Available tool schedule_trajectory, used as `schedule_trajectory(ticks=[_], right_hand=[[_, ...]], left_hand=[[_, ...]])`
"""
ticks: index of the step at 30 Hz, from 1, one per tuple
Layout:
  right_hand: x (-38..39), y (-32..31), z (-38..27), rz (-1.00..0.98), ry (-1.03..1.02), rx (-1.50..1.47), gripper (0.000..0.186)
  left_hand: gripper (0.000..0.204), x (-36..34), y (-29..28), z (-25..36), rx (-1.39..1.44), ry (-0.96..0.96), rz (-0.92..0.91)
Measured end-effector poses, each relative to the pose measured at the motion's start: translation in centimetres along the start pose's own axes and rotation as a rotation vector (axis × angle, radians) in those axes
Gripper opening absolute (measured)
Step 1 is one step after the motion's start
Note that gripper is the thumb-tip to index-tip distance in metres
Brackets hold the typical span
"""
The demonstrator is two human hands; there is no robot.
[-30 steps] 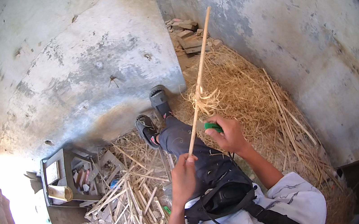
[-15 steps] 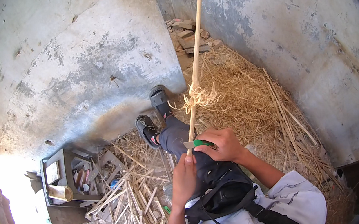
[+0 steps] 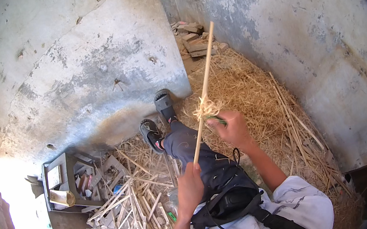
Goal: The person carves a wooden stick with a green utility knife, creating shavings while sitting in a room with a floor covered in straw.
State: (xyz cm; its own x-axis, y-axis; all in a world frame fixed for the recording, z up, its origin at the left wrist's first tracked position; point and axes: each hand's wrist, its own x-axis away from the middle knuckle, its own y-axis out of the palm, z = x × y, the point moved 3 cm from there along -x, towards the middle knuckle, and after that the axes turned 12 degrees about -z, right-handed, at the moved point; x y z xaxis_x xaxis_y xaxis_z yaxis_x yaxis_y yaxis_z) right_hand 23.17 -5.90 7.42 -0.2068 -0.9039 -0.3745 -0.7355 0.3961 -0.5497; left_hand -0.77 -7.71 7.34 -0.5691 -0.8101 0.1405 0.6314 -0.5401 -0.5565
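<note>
A long, pale wooden stick [image 3: 207,67] slants up and away over my legs. My left hand [image 3: 190,190] is closed round its near end. My right hand [image 3: 234,128] grips a green-handled knife [image 3: 216,120] beside the stick, about midway along it. A bunch of thin curled shavings [image 3: 207,107] clings to the stick there, just beyond the knife. Those curls hide most of the blade.
Straw-like shavings [image 3: 247,85] cover the floor at right, with long thin strips [image 3: 287,112] along the wall. Split sticks [image 3: 136,213] lie heaped at lower left beside an overturned stool [image 3: 67,180] holding scraps. Bricks [image 3: 195,43] are piled in the far corner.
My right hand has pushed the knife away along the stick, from beside my left hand up to the curls. The stick's far end has dropped nearer to me.
</note>
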Motion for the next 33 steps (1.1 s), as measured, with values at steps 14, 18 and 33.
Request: schedule_trajectory(ticks=[14,18,33], right_hand=[[4.1,2.6,-1.8,-0.216,-0.213,-0.05,0.03],[4.1,2.8,-2.2,-0.217,-0.267,-0.006,0.029],[0.9,0.4,2.9,0.06,-0.042,-0.007,0.029]], left_hand=[[0.038,-1.0,1.2,-2.4,0.492,-0.04,-0.142],[0.037,-1.1,1.1,-2.1,0.313,0.062,-0.051],[0.042,-0.5,1.2,-1.4,0.138,0.045,-0.025]])
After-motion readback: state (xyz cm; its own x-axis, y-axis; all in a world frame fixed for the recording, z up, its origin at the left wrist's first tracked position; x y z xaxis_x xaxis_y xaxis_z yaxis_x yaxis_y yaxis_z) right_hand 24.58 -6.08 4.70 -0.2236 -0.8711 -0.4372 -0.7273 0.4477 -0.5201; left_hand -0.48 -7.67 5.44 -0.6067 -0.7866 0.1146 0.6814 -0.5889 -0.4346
